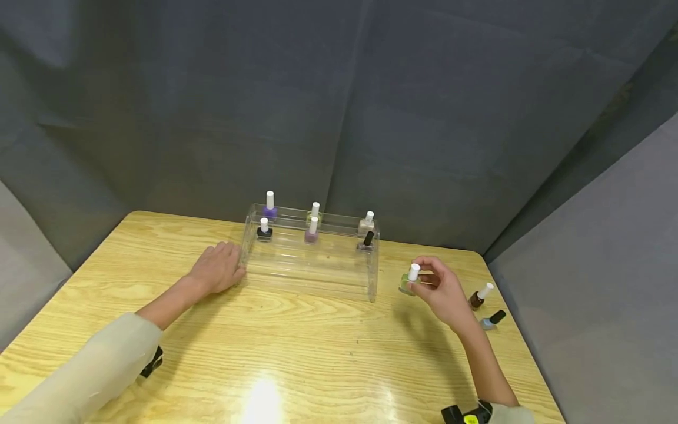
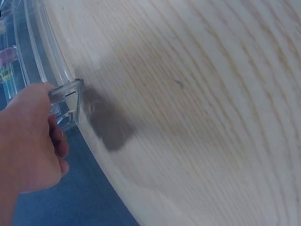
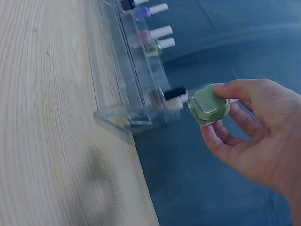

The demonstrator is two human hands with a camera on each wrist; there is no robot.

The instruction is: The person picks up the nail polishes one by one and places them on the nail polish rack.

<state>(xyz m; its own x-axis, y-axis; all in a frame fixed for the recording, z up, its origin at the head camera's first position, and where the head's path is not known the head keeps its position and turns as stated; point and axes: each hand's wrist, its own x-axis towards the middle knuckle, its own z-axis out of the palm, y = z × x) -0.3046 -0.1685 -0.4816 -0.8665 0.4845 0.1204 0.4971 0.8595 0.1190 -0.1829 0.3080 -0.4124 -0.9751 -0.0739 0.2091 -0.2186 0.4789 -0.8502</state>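
My right hand (image 1: 442,291) pinches a green nail polish bottle (image 1: 408,284) with a white cap, lifted off the table to the right of a clear acrylic rack (image 1: 307,288). In the right wrist view the green bottle (image 3: 209,102) shows its base, between thumb and fingers. At the rack's left end, my left hand (image 1: 218,268) grips the side panel. The left wrist view shows that hand (image 2: 33,136) with curled fingers by the rack's clear end (image 2: 68,92); part of its grip is hidden. Several polish bottles stand in the rack's two upper rows, among them a mauve one (image 1: 311,235).
Right of my right hand, a dark brown polish bottle (image 1: 477,301) with a white cap and a light blue one (image 1: 488,323) with a black cap are near the wooden table's (image 1: 296,347) right edge. A dark curtain (image 1: 254,106) hangs behind.
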